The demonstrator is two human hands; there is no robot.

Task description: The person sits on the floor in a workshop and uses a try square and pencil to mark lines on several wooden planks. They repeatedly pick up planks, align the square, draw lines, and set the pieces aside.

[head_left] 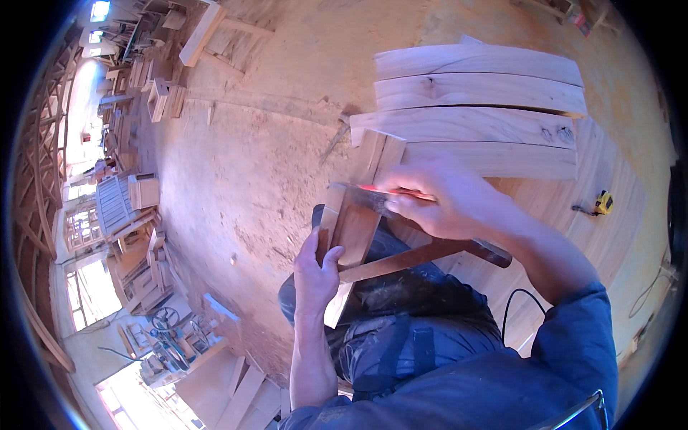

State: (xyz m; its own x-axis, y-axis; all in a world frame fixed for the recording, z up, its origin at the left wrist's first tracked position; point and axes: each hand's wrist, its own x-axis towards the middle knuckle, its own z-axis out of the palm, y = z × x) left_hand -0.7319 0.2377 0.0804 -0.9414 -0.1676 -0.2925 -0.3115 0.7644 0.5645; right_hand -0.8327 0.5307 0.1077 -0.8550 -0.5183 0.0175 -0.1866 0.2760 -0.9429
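My right hand (pixel 437 197) is closed round a thin red pencil (pixel 387 190), its tip pointing left over a narrow wooden board (pixel 360 226). The board slants up and away from my lap. My left hand (pixel 317 276) grips the near left edge of the board, thumb on the near side and fingers partly hidden behind it. Below my right hand a long flat brown strip (pixel 408 260) crosses my lap and meets a dark, round-ended piece (pixel 491 252); its kind is unclear. My right hand hides part of the board.
Several pale planks (pixel 476 93) lie side by side beyond my right hand. A yellow tape measure (pixel 603 203) rests at the right on a wooden surface (pixel 609 168). Wooden frames (pixel 166 99) and a machine with a wheel (pixel 166 337) stand along the left.
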